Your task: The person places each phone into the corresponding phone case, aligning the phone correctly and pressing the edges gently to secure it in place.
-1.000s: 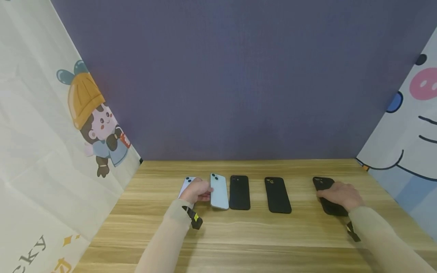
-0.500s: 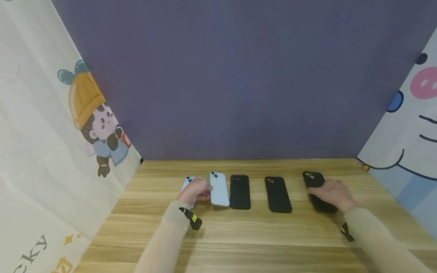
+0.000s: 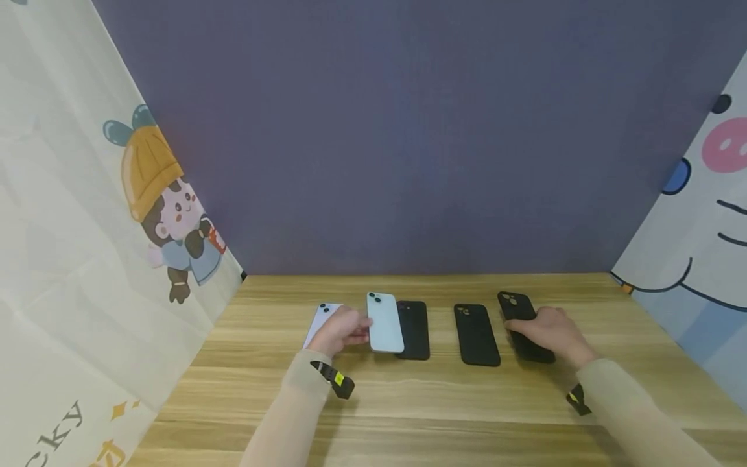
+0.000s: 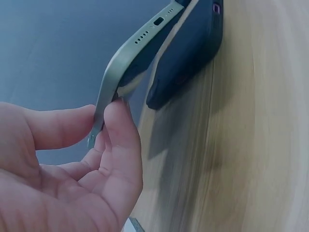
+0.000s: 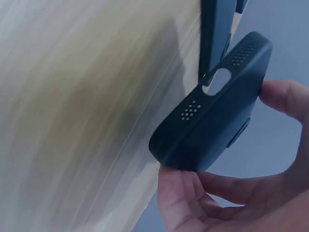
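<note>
My left hand (image 3: 341,329) pinches a pale mint phone (image 3: 385,324) by its left long edge, thumb on one side and fingers on the other. In the left wrist view the phone's bottom edge (image 4: 128,53), with its port, stands tilted above the wood. It overlaps a black-cased phone (image 3: 417,331) on the table. Under my left wrist lies a lilac phone (image 3: 320,319), partly covered. My right hand (image 3: 554,334) grips a black phone case (image 3: 522,324) across its width; the right wrist view shows its open port slot and speaker holes, the case tilted off the table.
Another black phone case (image 3: 476,334) lies flat between the two hands. The wooden table (image 3: 408,415) ends at a dark blue-grey panel (image 3: 408,143) behind. Cartoon-printed sheets (image 3: 64,227) flank both sides.
The mint phone has been lifted and shifted right, over the black-cased phone. My right hand has raised the black case and carried it left, toward the other case.
</note>
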Demonstrator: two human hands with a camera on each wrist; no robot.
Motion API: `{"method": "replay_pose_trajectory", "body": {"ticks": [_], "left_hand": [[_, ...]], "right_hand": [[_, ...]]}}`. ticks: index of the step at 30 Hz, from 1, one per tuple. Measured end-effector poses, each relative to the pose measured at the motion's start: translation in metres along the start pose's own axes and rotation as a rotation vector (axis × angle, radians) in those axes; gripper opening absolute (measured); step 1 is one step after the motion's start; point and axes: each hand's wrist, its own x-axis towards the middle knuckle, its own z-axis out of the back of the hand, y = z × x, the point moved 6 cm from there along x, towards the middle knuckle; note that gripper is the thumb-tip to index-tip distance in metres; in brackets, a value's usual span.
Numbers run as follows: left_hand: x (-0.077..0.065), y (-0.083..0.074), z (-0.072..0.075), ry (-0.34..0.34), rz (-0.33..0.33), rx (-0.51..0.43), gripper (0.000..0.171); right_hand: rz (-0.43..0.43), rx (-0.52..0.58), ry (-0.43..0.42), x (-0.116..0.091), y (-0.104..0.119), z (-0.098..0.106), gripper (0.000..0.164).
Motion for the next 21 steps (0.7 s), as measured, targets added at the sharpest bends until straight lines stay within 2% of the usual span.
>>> {"method": "replay_pose_trajectory", "body": {"ticks": [5,16,21], "left_hand": [[-0.002,-0.002,-0.007,0.007,-0.015,-0.001,0.014],[-0.008,-0.006,-0.024,0.040,-0.041,-0.012,0.022],[-0.007,-0.004,-0.030,0.049,-0.045,-0.039,0.025]], "right_hand": [[0.020,0.039,0.001,-0.001,0.013,-0.004,0.065],[0.031,0.132,0.057,-0.003,0.048,-0.012,0.057],[0.048,0.127,0.074,-0.005,0.060,-0.013,0.068]]}}
